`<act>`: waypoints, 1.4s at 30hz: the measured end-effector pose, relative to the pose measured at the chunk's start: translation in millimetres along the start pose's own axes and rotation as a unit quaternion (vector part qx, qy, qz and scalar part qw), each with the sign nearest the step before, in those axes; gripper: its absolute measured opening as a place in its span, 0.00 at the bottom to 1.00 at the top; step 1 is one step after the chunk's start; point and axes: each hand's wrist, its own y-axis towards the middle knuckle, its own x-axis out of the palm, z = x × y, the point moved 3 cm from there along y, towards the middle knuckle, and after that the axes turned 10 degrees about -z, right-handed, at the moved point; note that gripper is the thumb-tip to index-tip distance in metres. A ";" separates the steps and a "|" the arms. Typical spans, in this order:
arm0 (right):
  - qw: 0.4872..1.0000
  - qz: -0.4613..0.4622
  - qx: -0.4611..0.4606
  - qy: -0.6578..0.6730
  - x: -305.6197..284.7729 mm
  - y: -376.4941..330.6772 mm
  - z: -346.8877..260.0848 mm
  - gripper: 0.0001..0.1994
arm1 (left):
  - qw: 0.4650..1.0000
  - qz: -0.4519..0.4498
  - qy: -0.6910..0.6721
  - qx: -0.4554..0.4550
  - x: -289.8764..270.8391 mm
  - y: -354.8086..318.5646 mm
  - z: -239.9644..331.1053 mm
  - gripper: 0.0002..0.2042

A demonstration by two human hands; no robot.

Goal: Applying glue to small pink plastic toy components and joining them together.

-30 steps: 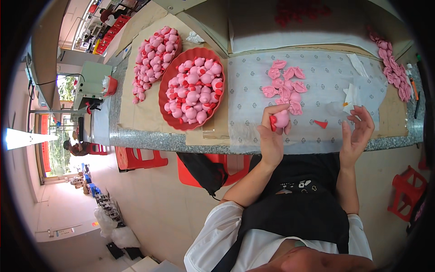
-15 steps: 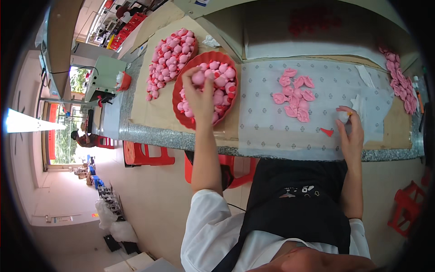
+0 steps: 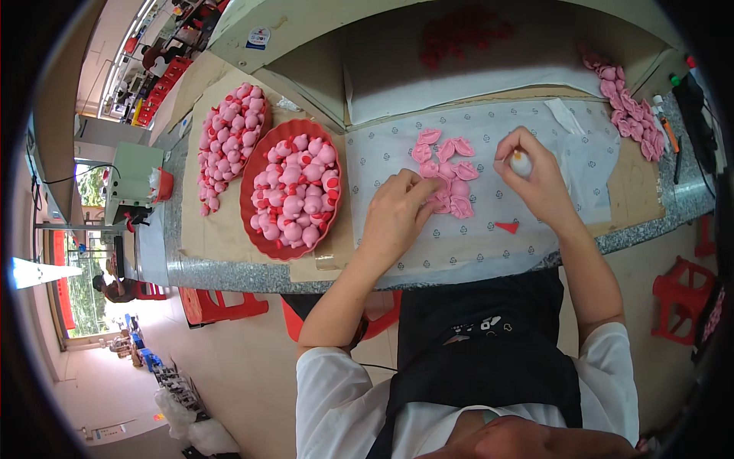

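Head view, looking down through a fisheye lens whose dark rim cuts off the corners: a person's left hand (image 3: 391, 218) reaches into a cluster of folded, petal-shaped pink pieces (image 3: 462, 170) on a white sheet with small printed marks (image 3: 428, 264). Its fingers are bent and near together; their tips overlap the cluster, so whether they hold a piece I cannot tell. The right hand (image 3: 547, 183) curls its fingers around a small white bottle with a yellowish tip (image 3: 521, 164), mostly hidden by the hand, above the sheet. Below the bottle lies a flat red wedge (image 3: 506, 227). To the left, on the speckled grey bench (image 3: 229, 281), a scalloped red bowl (image 3: 248, 210) is heaped with rounded pink-and-red figures (image 3: 294, 191). Red shapes inside the grey cabinet (image 3: 306, 92) are too dim to identify. A small white-and-blue sticker (image 3: 258, 38) on the cabinet carries tiny printing; the black apron (image 3: 474, 367) bears a pale graphic.
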 end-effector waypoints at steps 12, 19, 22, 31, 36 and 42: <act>0.906 0.108 0.054 -0.405 -28.4 175.6 121.6 0.13 | 0.916 0.029 -0.384 -0.110 32.0 -27.9 -4.4 0.09; 0.929 0.097 -0.023 -0.356 -31.7 161.5 112.0 0.12 | 0.783 0.133 -0.587 -0.159 33.1 -34.2 -4.9 0.09; 0.981 0.062 0.021 -0.185 -30.6 108.2 60.0 0.10 | 0.696 0.089 -0.697 -0.149 33.3 -32.6 3.4 0.09; 0.950 0.047 0.140 0.276 5.1 -33.9 12.7 0.13 | 0.666 0.084 -0.725 -0.155 52.5 -27.0 15.4 0.09; 0.960 0.048 0.135 0.239 18.5 -61.8 6.3 0.15 | 0.660 0.079 -0.730 -0.159 60.5 -26.3 29.4 0.09; 0.961 0.077 0.100 0.245 28.4 -69.5 -5.0 0.06 | 0.716 0.089 -0.679 -0.140 63.7 -26.0 48.6 0.10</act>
